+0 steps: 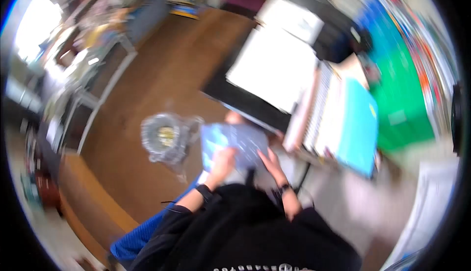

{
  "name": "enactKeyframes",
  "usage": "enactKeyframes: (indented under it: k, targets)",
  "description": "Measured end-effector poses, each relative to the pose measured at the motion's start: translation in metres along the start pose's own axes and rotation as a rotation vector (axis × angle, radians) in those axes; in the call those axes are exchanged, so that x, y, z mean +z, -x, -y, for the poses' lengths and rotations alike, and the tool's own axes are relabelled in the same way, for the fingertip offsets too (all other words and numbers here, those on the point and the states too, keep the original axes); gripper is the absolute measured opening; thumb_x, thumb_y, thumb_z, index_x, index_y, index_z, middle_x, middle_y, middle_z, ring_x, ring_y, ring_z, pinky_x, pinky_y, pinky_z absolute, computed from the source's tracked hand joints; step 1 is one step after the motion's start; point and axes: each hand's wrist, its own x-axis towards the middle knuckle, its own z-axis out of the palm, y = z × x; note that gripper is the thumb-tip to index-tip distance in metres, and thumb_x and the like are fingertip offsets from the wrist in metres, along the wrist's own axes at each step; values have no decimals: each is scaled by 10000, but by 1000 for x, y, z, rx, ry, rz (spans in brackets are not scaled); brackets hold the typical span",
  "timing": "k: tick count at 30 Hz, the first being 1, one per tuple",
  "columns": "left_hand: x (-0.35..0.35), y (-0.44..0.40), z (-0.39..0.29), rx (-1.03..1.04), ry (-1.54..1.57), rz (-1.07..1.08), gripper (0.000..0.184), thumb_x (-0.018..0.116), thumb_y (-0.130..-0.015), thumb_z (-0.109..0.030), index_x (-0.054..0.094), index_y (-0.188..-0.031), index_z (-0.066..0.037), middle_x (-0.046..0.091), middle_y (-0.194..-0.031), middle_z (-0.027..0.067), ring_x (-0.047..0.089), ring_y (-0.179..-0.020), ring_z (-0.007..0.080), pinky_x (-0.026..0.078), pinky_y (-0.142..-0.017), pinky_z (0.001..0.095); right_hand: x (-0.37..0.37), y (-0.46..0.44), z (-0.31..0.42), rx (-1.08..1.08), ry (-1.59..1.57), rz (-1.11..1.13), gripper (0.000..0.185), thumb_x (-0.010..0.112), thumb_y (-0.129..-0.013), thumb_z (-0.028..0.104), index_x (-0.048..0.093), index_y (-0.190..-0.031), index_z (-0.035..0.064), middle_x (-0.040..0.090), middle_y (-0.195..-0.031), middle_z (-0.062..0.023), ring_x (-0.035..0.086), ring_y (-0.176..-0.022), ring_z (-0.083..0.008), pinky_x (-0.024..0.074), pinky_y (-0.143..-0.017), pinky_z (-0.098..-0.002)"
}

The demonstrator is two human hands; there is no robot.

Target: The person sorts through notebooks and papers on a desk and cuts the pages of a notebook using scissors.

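A flat, shiny blue-grey packet point(245, 141), perhaps plastic-covered, lies across my lap at chest level; motion blur hides its details. My left hand point(223, 164) is closed on its lower left part, a dark band around the wrist. At the lower right edge my right hand point(273, 165) grips the packet with its fingers fairly straight, a dark watch-like band on that wrist. Just beyond the packet is the edge of a black desk surface point(221, 82) bearing a large white sheet point(274, 69). To the left stands a bin with a clear plastic liner point(152, 143), something yellowish inside.
Spiral-bound notebooks and papers point(321, 109) with a light-blue folder point(360, 126) stand at the right. Behind them is a green box or file holder point(402, 99). A metal-framed shelf point(108, 87) is on the left above the brown floor point(122, 104). A blue chair point(142, 234) is below.
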Motion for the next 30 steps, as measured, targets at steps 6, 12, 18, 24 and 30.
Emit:
enactKeyframes:
  k: [6,12,18,24,30]
  targets:
    - [-5,-19,19,5,-49,-81,156,558,-809,-20,625,-942,-65,652,-940,84,594,-926,288,412,-868,388,16,-36,-37,106,-98,10,313,649,-895,325,630,-911,13,661,-870,-55,608,-768,-91,481,-670,-268]
    - [-41,-40,29,-179,-29,-15,224,597,-815,-84,611,-1038,-70,626,-1044,135,566,-1006,342,415,-882,415,4,-25,-46,254,22,173,354,661,-878,384,630,-781,46,642,-738,-12,591,-593,-98,438,-558,-236]
    - [-35,-95,106,-247,-329,346,391,648,-801,-230,563,-1145,-65,591,-1122,150,524,-1098,347,337,-1002,476,24,-24,-95,269,109,165,372,661,-880,414,680,-877,42,579,-640,27,518,-583,-69,391,-528,-264]
    - [-20,-50,210,-118,18,376,423,683,-808,-220,592,-1179,-37,627,-1136,175,543,-1125,355,398,-989,451,27,-11,-64,512,469,213,353,669,-880,385,684,-902,33,600,-657,20,531,-597,-80,402,-539,-270]
    - [-119,-119,69,-506,-114,797,527,735,-770,-293,592,-1214,-49,652,-1093,166,592,-1071,338,462,-914,415,18,3,66,821,635,696,337,676,-881,356,688,-927,23,621,-674,13,545,-611,-90,413,-549,-276]
